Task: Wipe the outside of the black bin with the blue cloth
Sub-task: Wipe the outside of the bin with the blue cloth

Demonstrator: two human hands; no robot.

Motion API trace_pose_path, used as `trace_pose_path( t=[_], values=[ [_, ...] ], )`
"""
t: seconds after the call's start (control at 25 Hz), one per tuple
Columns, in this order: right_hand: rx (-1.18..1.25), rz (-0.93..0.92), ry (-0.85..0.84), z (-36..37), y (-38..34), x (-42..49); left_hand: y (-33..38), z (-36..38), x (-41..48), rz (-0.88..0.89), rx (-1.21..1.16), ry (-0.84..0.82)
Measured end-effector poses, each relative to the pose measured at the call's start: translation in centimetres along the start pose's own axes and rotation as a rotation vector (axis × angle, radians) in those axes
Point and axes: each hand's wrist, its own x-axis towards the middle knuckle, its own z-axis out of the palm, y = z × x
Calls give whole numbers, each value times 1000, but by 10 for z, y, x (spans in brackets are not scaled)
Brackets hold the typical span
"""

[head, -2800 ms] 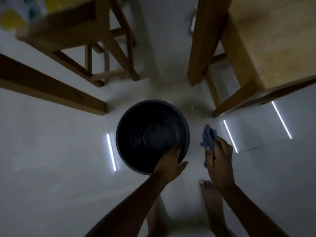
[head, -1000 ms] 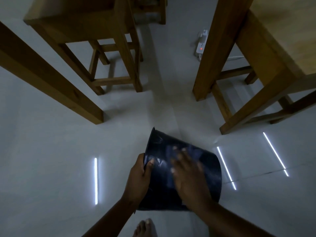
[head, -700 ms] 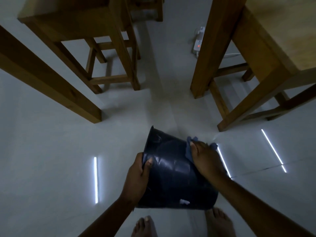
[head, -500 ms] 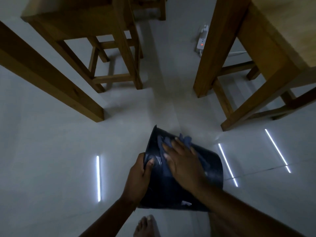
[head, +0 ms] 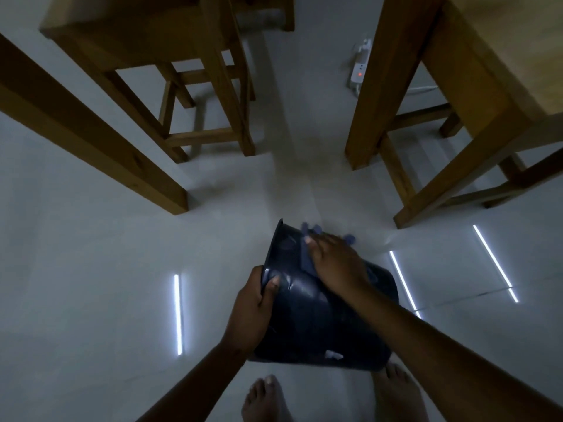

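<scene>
While left hand grips rim, thumb on outer wall, black bin held tipped sideways over floor, side turned up, likely for easy wiping; right hand, fingers flat, presses blue cloth against side near rim.

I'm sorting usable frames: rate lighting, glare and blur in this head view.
Head view: dim overall; bright light strips glare on the floor; right hand and cloth slightly motion-blurred; bin glossy, faint highlights; wide-angle lens splays the table legs.
</scene>
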Motion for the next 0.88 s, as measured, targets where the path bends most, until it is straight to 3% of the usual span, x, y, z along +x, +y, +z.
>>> trace_pose_path(
  t=[0.08,0.2,0.28,0.32,0.44,0.52,0.64,0.76,0.88],
  values=[
    [-96,70,60,3,1,-20,0,0,-3,0,9,-8],
    [-114,-112,59,18,-41,-75,4,0,4,47,-18,23],
    [-99,-230,85,13,-41,-52,7,1,7,30,-54,32],
    [-77,-194,142,6,-31,-29,5,1,6,11,-55,14],
    [-34,-19,97,-8,16,11,-3,-2,-10,-24,-20,-82],
    [-21,-35,142,0,42,-11,2,-6,-4,-15,48,-29],
    [38,-35,171,13,10,-59,16,-7,26,24,168,107],
    [-86,-246,176,13,-40,-48,18,-6,38,5,179,73],
    [-100,-114,118,6,18,-25,20,-7,43,17,248,52]
  ],
)
